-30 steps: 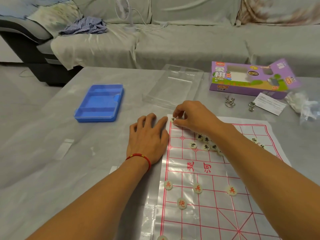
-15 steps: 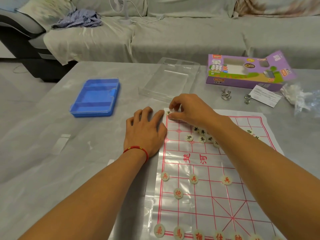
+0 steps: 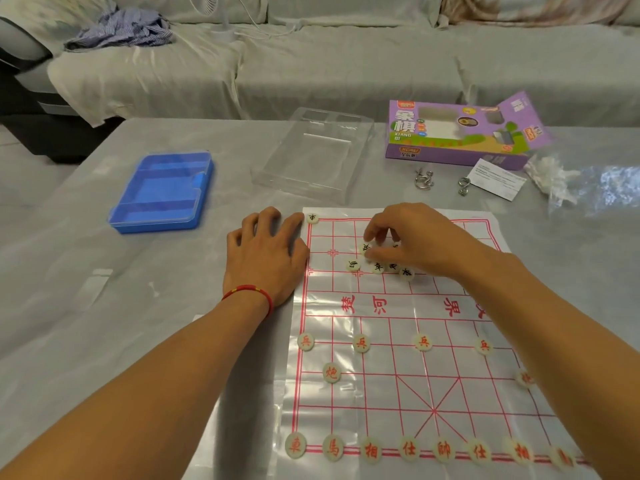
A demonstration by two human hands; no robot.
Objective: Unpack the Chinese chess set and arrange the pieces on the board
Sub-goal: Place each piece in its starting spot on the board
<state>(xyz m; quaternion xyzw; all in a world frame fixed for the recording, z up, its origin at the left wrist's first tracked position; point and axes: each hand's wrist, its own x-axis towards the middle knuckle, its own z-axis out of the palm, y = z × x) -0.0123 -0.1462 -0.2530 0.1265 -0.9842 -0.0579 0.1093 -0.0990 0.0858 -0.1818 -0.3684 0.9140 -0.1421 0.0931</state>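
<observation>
Reaching from 4 o'clock, my right hand (image 3: 412,240) hangs over a loose cluster of black-lettered pieces (image 3: 379,266) near the far half of the board (image 3: 398,393), fingers curled downward with the tips at a piece (image 3: 365,249) on the cluster's 11 o'clock edge; whether that piece is actually pinched, I cannot tell. My left hand (image 3: 265,258), with a red cord bracelet (image 3: 249,294) at the wrist, lies flat and fingers spread on the grey table (image 3: 104,323), pressing the board's left margin at about 9 o'clock of the cluster. A single black piece (image 3: 312,218) sits on the board's far-left corner, just beside the left fingertips. On the near half, red pieces stand arranged: a back row (image 3: 408,450) along the 6 o'clock edge, four soldiers (image 3: 361,342) in a line below the river lettering, and a cannon (image 3: 331,372) on the left. A second cannon at the right is partly hidden by my forearm. At 10 o'clock lies a blue tray (image 3: 162,192); at 12 o'clock, a clear plastic cover (image 3: 311,157); at 1 o'clock, the purple box (image 3: 460,133), with two metal ring puzzles (image 3: 424,178), a paper slip (image 3: 497,178) and a crumpled plastic bag (image 3: 561,185) close by. A grey sofa (image 3: 346,64) runs behind the table.
</observation>
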